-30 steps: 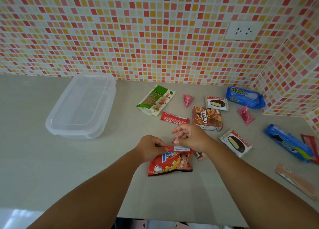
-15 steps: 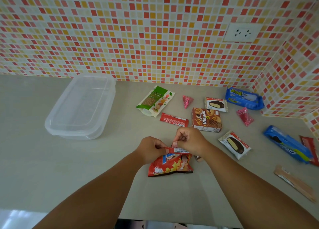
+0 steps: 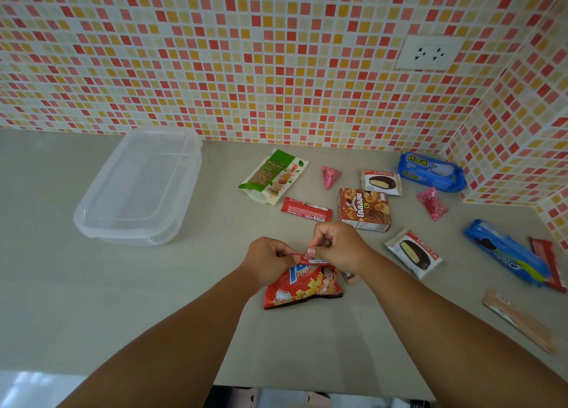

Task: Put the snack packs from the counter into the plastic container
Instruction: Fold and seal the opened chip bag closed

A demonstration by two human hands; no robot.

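I have both hands pinched on the top seam of the red potato-chip bag (image 3: 302,286), which sits on the bench (image 3: 92,300) just below centre. My left hand (image 3: 270,261) grips the seam's left end and my right hand (image 3: 338,246) curls round its right end, the two nearly touching. I judge this to be the pick-up of the first pack: the plastic container (image 3: 138,189), out at ten o'clock from the bag, looks to hold nothing yet.

The other packs lie untouched from twelve to three o'clock: a green nut pouch (image 3: 273,177), a red bar (image 3: 305,209), a brown box (image 3: 364,209), two choco pies, pink sweets and blue biscuit packs.

Next I need to lift the bag clear by its seam and carry it toward ten o'clock over the container rim. The bag is puffy and light, so a seam grip should hold.
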